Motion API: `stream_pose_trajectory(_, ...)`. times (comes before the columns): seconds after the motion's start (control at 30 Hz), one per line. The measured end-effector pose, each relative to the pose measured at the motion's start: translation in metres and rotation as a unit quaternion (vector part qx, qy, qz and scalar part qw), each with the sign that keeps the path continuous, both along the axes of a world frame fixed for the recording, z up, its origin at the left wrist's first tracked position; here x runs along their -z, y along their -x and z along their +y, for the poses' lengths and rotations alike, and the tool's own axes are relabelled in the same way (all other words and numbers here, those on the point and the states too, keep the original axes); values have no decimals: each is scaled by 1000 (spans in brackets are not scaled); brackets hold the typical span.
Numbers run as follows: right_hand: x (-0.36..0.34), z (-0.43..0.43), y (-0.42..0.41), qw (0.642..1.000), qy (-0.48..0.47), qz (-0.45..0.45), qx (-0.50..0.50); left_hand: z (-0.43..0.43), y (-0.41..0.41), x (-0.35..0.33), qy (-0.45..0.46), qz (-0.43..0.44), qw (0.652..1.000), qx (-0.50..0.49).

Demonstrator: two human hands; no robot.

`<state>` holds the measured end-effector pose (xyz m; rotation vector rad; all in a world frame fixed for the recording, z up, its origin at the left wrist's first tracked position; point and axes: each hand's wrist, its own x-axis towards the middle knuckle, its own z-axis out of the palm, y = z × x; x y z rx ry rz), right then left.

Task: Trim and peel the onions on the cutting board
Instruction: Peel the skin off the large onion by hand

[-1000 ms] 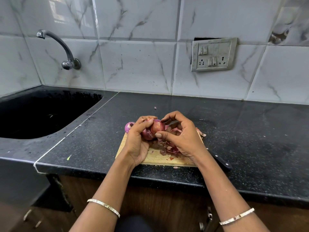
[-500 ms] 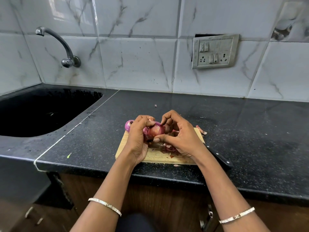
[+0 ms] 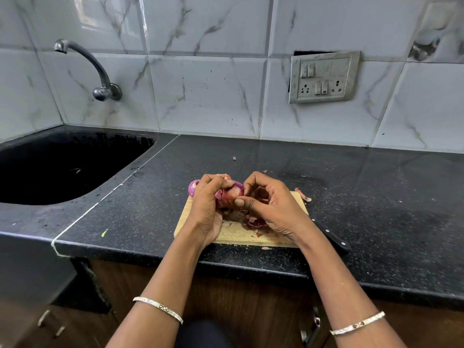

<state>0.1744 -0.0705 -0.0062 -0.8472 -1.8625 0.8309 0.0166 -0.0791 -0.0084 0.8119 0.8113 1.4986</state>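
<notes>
A home kitchen is shown. A black speckled stone desk is set against white marble-patterned wall tiles, with a black sunken sink under a curved metal wall tap. A steel switch-and-socket plate is fixed to the tiles, and brown wooden cabinets are seen below.

Black speckled countertop, with a wooden cutting board at its front edge, near the middle. Black-handled knife just beside the board's right side, angled toward the front edge. Scraps of onion skin off the board's far right corner, one more scrap by the front edge. Small green fleck near the front left corner. Dark speck toward the back edge
</notes>
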Motion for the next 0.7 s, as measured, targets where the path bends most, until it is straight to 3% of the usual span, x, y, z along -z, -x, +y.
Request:
stream_pose_trajectory(0.33,-3,-1,-1,997,2,77,30,4,-1,2,-6,-12,1000,3)
stream_pose_trajectory(0.7,-3,-1,0,996,-52,6,74,1,-2,0,-9,23,1000,13)
